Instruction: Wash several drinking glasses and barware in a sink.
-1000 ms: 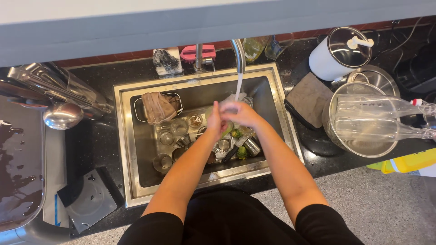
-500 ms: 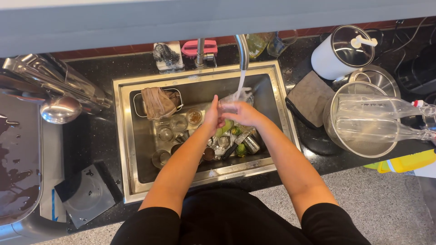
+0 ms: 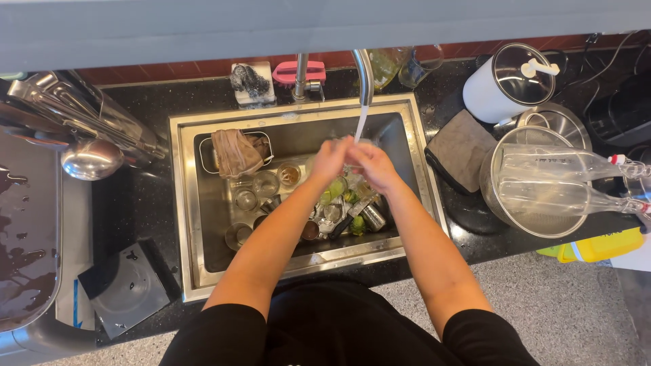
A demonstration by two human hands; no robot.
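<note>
My left hand and my right hand are pressed together over the steel sink, right under the curved tap. A thin stream of water falls onto them. Both hands close around a small clear glass, which is mostly hidden by the fingers. Below the hands, on the sink floor, lie several small glasses, metal cups and green lime pieces.
A brown cloth hangs in a wire basket at the sink's back left. On the right counter are a grey cloth, a white lidded pot and a metal bowl holding two clear bottles. A ladle and a wet tray lie left.
My hands have shifted slightly and closed tighter around the glass under the water; the glass shows less than before. The view has drifted a little.
</note>
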